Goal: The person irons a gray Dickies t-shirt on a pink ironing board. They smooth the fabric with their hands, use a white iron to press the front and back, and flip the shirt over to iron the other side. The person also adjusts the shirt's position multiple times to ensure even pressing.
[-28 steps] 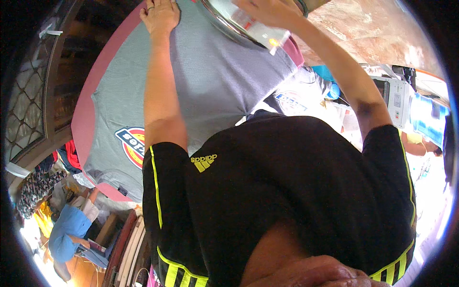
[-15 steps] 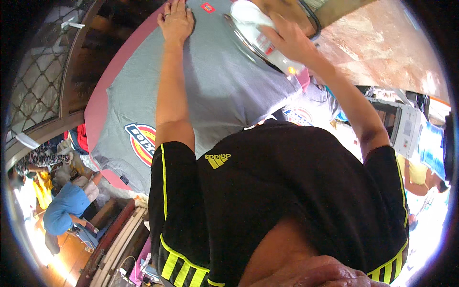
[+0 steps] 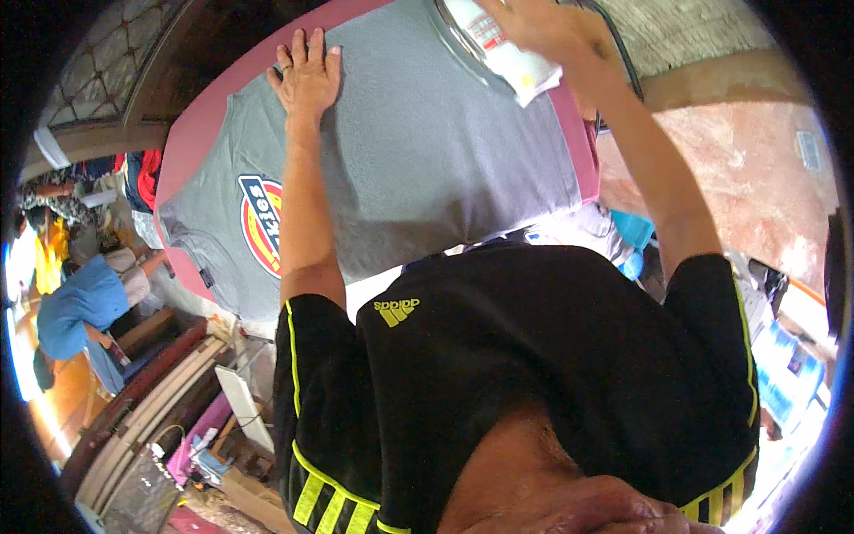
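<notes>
A grey T-shirt (image 3: 427,160) with a round red, blue and yellow badge lies spread over a pink padded board (image 3: 191,133). My left hand (image 3: 307,76) rests flat on the shirt near its far edge, fingers apart. At the top of the view my right hand (image 3: 543,22) grips a white object with red print (image 3: 503,53), held over the shirt's far right part beside a curved metal rim (image 3: 449,31). What kind of object it is cannot be told. My black shirt with yellow stripes fills the lower half of the view.
Coloured clothes (image 3: 133,173) are piled left of the board. A figure in blue (image 3: 80,303) is low on the left, above wooden boards (image 3: 142,418). Reddish floor (image 3: 738,160) and blue items (image 3: 636,236) lie to the right.
My left hand has stayed flat on the shirt. My right hand with the white object dipped toward the shirt, then rose back to the frame's top edge. The view tilted a little.
</notes>
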`<state>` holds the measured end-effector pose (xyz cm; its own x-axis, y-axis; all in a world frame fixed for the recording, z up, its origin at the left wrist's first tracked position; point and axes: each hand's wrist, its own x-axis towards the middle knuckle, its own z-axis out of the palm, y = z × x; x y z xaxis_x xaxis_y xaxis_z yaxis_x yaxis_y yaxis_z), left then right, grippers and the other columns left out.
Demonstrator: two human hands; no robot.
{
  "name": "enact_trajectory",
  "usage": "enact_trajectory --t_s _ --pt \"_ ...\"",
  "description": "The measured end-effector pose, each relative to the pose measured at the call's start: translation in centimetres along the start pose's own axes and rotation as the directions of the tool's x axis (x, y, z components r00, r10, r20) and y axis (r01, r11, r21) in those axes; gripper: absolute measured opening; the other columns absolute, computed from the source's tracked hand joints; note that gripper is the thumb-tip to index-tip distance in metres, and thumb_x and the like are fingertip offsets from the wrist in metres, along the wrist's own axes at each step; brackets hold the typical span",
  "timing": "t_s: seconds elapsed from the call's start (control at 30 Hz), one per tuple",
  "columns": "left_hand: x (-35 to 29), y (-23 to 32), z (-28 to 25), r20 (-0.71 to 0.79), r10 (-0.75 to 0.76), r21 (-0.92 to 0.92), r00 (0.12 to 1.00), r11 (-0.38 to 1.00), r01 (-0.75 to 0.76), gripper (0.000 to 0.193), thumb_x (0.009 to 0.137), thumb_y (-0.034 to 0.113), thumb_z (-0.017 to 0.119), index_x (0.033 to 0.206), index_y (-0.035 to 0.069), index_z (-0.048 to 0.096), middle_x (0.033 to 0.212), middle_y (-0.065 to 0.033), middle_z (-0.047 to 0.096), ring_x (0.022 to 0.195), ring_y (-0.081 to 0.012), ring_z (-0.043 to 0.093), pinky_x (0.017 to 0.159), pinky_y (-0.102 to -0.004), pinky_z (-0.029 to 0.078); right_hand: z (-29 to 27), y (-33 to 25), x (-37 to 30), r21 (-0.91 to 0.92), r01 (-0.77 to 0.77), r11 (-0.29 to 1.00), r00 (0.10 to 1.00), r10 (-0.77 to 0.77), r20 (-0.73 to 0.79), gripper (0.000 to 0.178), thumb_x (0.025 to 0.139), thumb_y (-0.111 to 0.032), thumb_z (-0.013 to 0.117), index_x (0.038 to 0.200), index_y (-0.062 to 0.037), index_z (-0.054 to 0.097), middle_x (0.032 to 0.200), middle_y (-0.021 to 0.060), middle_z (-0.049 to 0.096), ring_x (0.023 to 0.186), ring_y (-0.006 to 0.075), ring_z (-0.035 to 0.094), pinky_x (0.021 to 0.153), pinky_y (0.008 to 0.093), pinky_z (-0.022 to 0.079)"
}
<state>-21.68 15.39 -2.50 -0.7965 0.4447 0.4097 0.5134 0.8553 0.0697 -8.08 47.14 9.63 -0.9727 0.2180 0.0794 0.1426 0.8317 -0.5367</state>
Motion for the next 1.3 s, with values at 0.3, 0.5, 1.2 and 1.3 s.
enact_trajectory --t_s 0.3,0.5,1.2,1.3 --pt "1.7 0.5 0.7 -0.044 -0.006 -0.004 0.999 1.0 0.006 0.051 0.101 0.05 0.034 0.146 0.03 0.045 0.155 -0.0038 0.038 0.143 -0.0358 0.031 0.114 -0.0606 0.019 -0.2 1.9 4.6 -0.099 0.013 0.995 0.995 -0.022 -0.094 0.056 0.096 -0.051 0.05 0.116 0.0012 0.057 0.098 0.0299 0.067 0.092 0.0449 0.066 0.084 0.0491 0.051" --pt "0.9 -5.9 -3.2 0.068 0.022 -0.05 0.997 0.999 -0.018 0.036 0.098 0.029 0.051 0.133 0.028 0.058 0.139 0.0012 0.053 0.129 -0.0268 0.046 0.1 -0.0553 0.034 -2.7 1.6 7.3 -0.172 0.52 0.837 0.853 -0.496 0.164 0.042 0.093 -0.041 0.062 0.108 -0.002 0.062 0.083 0.0238 0.068 0.078 0.0417 0.066 0.071 0.0477 0.052" --pt "1.2 -17.1 -4.2 0.179 -0.161 -0.608 0.971 0.758 0.238 0.019 0.09 0.011 0.066 0.108 0.004 0.069 0.098 -0.0171 0.071 0.089 -0.0292 0.069 0.081 -0.0364 0.054 11.1 -18.2 12.9 -0.069 0.655 0.752 0.74 -0.62 0.26 0.052 0.095 -0.053 0.055 0.108 -0.0036 0.062 0.077 0.0226 0.067 0.069 0.0402 0.065 0.062 0.0447 0.05" --pt "1.1 -17.1 -3.1 0.066 -0.218 -0.693 0.974 0.692 0.202 0.018 0.087 0.009 0.067 0.104 0.004 0.068 0.093 -0.0175 0.071 0.085 -0.0295 0.07 0.078 -0.0354 0.055 11.3 -18.6 12.7 -0.068 0.62 0.782 0.768 -0.587 0.258 0.054 0.094 -0.053 0.055 0.109 -0.0017 0.062 0.079 0.0241 0.067 0.07 0.0403 0.066 0.062 0.0454 0.05"
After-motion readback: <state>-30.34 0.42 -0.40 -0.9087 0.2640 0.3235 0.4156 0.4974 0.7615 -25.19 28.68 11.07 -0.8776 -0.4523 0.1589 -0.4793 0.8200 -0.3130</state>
